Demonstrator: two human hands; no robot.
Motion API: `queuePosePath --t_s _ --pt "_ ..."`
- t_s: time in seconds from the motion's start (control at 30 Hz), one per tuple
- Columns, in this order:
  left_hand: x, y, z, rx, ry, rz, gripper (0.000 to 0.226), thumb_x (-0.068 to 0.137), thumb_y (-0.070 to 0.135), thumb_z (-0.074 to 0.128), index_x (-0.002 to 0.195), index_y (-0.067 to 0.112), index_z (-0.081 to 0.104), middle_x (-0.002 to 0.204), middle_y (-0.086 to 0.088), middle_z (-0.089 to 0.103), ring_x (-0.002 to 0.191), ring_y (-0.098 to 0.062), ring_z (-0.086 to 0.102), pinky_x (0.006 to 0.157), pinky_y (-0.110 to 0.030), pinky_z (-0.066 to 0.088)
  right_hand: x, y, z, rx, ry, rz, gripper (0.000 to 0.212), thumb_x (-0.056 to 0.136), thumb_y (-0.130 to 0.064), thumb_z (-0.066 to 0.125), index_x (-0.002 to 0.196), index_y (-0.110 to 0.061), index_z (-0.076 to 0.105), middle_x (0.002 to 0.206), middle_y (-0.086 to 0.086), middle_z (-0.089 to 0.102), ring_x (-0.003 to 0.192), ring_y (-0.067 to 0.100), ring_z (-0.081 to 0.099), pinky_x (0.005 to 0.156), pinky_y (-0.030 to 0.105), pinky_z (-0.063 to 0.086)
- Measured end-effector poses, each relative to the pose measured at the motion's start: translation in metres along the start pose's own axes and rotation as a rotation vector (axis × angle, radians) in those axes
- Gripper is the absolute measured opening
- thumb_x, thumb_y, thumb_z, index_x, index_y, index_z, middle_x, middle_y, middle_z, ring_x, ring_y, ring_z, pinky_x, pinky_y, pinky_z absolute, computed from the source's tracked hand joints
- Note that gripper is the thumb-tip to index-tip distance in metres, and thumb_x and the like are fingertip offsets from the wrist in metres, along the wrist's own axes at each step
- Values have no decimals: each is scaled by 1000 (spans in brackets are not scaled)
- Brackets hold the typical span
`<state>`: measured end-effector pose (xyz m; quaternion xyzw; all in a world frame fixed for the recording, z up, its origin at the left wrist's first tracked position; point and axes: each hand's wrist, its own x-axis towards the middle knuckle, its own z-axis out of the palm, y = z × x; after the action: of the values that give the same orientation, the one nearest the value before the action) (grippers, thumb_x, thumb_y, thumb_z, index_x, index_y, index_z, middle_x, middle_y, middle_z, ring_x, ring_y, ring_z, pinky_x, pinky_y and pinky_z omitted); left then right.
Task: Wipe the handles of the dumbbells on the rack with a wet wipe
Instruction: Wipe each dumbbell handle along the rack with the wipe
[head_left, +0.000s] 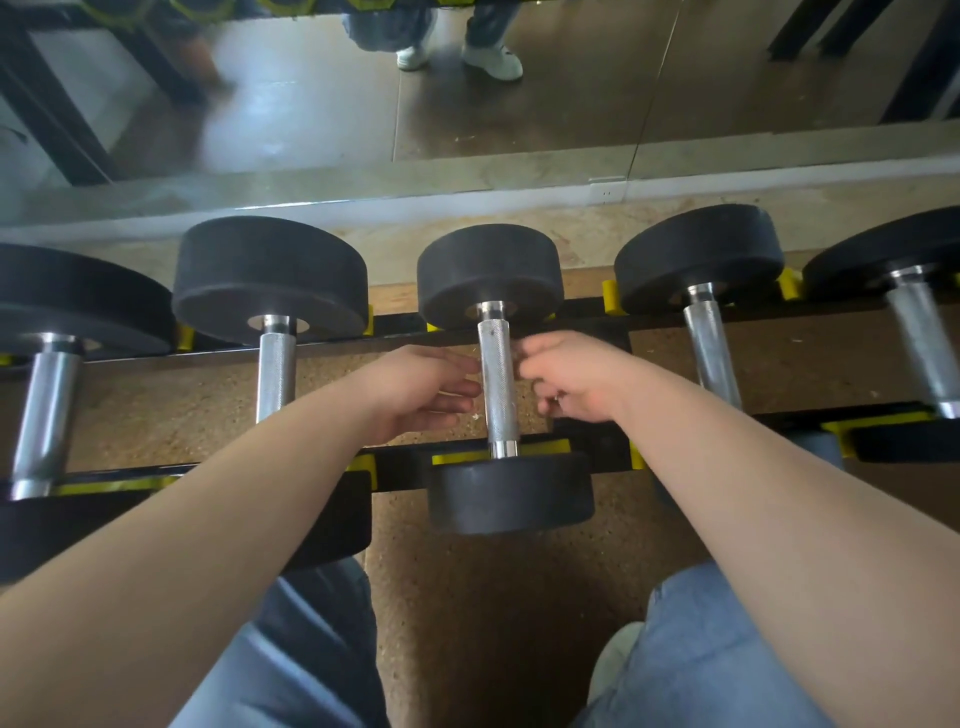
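Head view looks down on a black steel rack with yellow cradles (402, 470), where a row of dumbbells with black round rubber heads and chrome handles lies across two rails. The middle dumbbell's knurled chrome handle (497, 384) runs away from the person, its near head resting in a yellow cradle on the front rail and its far head at the back rail.

The left hand (415, 387) reaches in from the left, fingers nearly straight and relaxed, their tips just beside or touching that handle; its grip is slack and holds nothing that shows. The right hand (576, 379) sits against the handle's right side with fingers curled under; it is blurred, so whether its grip has hold of the handle or of anything else cannot be told.

Neighbouring dumbbells lie on either side. Beyond the rack a wall mirror (519, 104) reflects white shoes. Blue jeans (701, 649) show below over a brown speckled floor (493, 597).
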<state>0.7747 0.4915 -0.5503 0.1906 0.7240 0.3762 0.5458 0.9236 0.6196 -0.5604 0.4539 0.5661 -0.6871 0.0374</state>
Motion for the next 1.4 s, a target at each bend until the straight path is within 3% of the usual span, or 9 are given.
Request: queuePosePath --t_s 0.13,0.37,0.53,0.63,0.8,0.87,1.13,1.3,1.4 --pt "-2 -1 0 17 1 -16 19 103 15 58 113 19 72 104 -6 76 83 -16 70 72 -31 56 -12 4 -6 -298 -229 212 25 98 4 51 110 -12 66 57 -3 65 50 5 37 53 22 41" --pt "-5 -4 0 13 -1 -27 18 102 14 58 113 18 72 105 -7 75 84 -17 69 69 -29 56 14 -7 4 269 -4 52 45 102 2 37 125 -22 66 70 -8 56 44 3 28 52 20 33" --pt "-3 -2 0 49 12 -31 17 103 16 57 112 19 72 108 -8 76 85 -18 70 69 -31 57 -1 -5 -7 -174 -176 165 32 99 4 47 117 -16 65 68 -2 65 49 4 36 51 21 38" --pt "-2 0 0 76 10 -33 19 104 16 56 114 18 72 107 -7 76 86 -18 70 71 -31 57 -5 4 -9 -376 -311 261 27 98 3 51 112 -12 70 90 5 70 52 4 38 51 19 37" --pt "-2 -2 1 82 8 -36 19 103 18 57 115 18 72 105 -6 75 86 -17 70 74 -31 57 17 -2 -3 240 -68 97 36 101 4 39 111 -18 65 75 -3 53 43 3 30 49 19 31" --pt "-2 -1 2 87 13 -35 19 103 17 57 115 18 72 105 -6 75 86 -17 69 71 -30 57 21 -4 1 313 -11 15 40 102 2 37 108 -22 69 76 -5 51 43 3 29 50 20 32" --pt "2 -1 4 194 48 -47 22 103 17 54 117 20 71 106 -4 76 88 -16 71 72 -31 57 -4 3 -9 -400 -335 213 27 98 5 49 109 -9 70 84 5 65 51 6 38 53 21 37" --pt "5 2 1 131 116 -23 26 104 13 47 114 18 70 104 -6 75 86 -18 69 74 -33 57 12 -5 1 188 -85 73 39 101 6 35 110 -17 66 72 -3 51 46 4 30 51 20 34" --pt "4 4 2 125 120 -13 26 104 11 46 114 18 70 103 -6 74 86 -18 70 72 -32 57 14 -7 1 181 -52 22 45 102 5 35 115 -23 68 88 1 58 46 4 30 52 21 35"
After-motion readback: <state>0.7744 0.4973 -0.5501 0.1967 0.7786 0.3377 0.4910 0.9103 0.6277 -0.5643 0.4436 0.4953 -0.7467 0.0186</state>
